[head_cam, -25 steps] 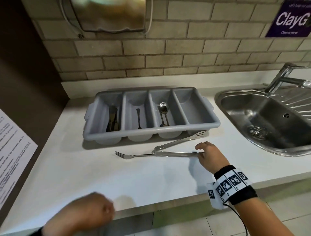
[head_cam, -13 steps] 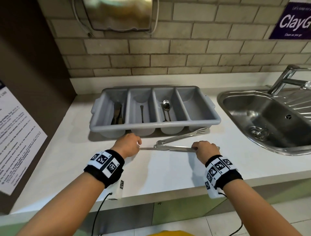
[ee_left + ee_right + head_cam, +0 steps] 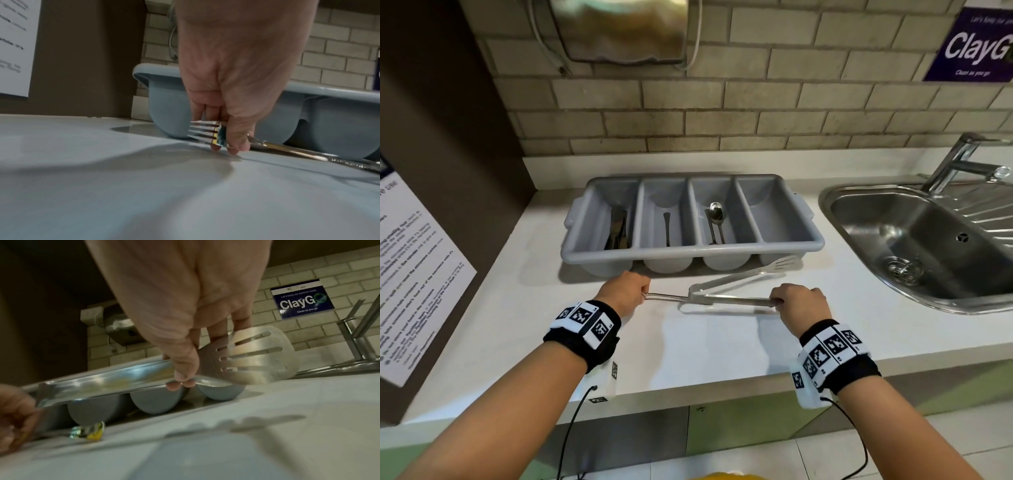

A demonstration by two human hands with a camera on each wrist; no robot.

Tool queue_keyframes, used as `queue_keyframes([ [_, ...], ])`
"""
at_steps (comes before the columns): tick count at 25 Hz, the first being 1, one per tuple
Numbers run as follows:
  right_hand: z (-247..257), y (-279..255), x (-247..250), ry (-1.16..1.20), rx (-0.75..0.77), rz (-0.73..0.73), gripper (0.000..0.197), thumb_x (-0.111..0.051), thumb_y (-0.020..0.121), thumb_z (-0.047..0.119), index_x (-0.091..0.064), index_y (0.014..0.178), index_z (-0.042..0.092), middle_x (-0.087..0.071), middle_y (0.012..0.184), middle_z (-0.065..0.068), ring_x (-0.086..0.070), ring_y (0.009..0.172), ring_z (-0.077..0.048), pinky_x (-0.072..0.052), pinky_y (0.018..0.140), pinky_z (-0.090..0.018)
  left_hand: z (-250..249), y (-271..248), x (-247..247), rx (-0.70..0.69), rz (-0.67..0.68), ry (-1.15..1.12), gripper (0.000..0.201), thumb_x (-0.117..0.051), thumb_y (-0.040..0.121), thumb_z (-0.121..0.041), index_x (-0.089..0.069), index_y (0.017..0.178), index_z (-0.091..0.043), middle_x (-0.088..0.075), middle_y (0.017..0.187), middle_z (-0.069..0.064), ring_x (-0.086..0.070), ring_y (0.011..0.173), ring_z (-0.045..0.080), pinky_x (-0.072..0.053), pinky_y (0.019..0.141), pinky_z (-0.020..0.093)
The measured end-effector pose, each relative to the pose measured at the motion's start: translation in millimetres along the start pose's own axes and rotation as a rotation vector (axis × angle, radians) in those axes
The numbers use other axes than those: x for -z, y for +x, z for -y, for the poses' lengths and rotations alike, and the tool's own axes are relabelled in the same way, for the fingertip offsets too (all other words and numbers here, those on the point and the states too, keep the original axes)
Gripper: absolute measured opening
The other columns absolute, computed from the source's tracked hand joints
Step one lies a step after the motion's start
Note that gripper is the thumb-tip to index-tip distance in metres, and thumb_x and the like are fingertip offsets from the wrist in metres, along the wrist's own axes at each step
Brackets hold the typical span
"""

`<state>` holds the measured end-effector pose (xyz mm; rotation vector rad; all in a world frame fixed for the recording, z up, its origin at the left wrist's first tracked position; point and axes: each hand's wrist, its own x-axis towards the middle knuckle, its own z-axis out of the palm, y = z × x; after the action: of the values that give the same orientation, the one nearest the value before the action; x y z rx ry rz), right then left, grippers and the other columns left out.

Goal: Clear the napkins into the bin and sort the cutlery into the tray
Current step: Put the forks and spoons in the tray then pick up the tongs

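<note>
Left hand (image 3: pixel 625 291) pinches the fork (image 3: pixel 207 133) at its neck, low on the surface (image 3: pixel 705 346), center frame. Right hand (image 3: pixel 799 306) grips one tongs (image 3: pixel 739 284) arm near the slotted tip. Tray (image 3: pixel 688 251) sits just behind. Risks: the fork handle looks crossed with the tongs hinge, so lifting either could drag or flip the other; the thin pinch may slip.

purple wall sign (image 3: pixel 302 301) reading "ClayG", "Clean as you go"
</note>
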<state>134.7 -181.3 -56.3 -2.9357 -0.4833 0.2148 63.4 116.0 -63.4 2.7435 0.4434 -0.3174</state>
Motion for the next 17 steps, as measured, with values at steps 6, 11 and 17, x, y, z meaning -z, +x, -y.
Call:
queue_keyframes([
  [6, -5, -40, 42, 0.110, 0.178, -0.228, 0.021, -0.050, 0.087, 0.007, -0.063, 0.098, 0.016, -0.066, 0.097, -0.002, -0.060, 0.095, -0.029, -0.025, 0.072, -0.030, 2, -52, 20, -0.062, 0.057, -0.101, 0.019, -0.055, 0.087, -0.013, -0.056, 0.078, -0.030, -0.064, 0.090, -0.002, -0.057, 0.086, 0.018, -0.045, 0.079, 0.028],
  [11, -14, -44, 75, 0.294, 0.235, -0.393, 0.015, -0.053, 0.086, 0.005, -0.060, 0.098, 0.011, -0.069, 0.092, -0.014, -0.062, 0.085, -0.038, -0.048, 0.073, -0.041, -26, -90, 61, -0.143, -0.065, -0.491, 0.023, -0.058, 0.088, -0.008, -0.059, 0.083, -0.030, -0.065, 0.090, 0.008, -0.057, 0.083, 0.019, -0.045, 0.073, 0.025],
  [17, -2, -17, 99, 0.307, 0.159, -0.440, 0.015, -0.051, 0.089, 0.012, -0.056, 0.103, 0.012, -0.068, 0.090, -0.016, -0.062, 0.084, -0.038, -0.050, 0.068, -0.040, -69, -17, 97, -0.006, -0.376, -0.580, 0.028, -0.038, 0.095, -0.004, -0.063, 0.110, -0.002, -0.067, 0.093, 0.020, -0.061, 0.084, 0.036, -0.047, 0.071, 0.029],
])
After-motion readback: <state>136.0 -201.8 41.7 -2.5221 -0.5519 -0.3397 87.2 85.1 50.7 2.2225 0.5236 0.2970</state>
